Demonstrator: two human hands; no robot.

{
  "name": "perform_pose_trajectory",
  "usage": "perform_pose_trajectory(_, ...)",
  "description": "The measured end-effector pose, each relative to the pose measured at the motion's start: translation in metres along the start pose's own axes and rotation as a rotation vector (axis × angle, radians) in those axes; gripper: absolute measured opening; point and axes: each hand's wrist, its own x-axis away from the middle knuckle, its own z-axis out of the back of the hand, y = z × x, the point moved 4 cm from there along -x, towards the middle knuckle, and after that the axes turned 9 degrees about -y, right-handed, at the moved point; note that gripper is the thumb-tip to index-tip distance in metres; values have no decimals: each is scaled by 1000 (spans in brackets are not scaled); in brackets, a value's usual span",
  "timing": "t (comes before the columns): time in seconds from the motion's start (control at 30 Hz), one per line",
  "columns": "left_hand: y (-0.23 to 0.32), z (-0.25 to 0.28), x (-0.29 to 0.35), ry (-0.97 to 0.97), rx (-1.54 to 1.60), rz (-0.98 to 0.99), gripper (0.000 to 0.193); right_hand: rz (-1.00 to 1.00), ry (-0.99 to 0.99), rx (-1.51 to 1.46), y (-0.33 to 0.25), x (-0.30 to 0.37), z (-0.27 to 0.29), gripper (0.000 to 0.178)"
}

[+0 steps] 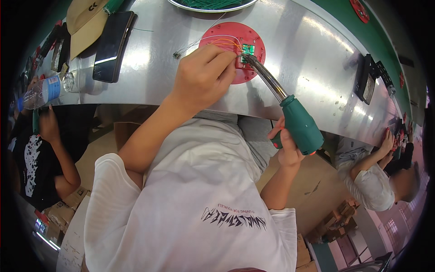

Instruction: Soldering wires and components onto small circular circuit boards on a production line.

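Small green board (248, 49) sits on the red disc (235, 52) on the steel table (308, 59), thin wires (217, 41) trailing off it; we judge it light and fragile, best held by its edges. Left hand (201, 77) has fingers pinched closed on the wires beside the board. Right hand (285, 145) is wrapped tight round the green-handled iron (297, 124), tip on the board.

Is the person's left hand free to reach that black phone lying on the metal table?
Probably yes, once it lets go: the left hand is pinching wires at the red disc, and bare metal table lies between it and the black phone.
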Motion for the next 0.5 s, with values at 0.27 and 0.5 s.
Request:
perform_pose_trajectory(0.27, -1, 1, 0, -17, 6, 21, 16, 95, -6, -31, -6, 0, 4, 47)
perform_pose_trajectory(0.5, -3, 0, 2, -31, 10, 32, 16, 100, 3, 37, -4, 0, 1, 47)
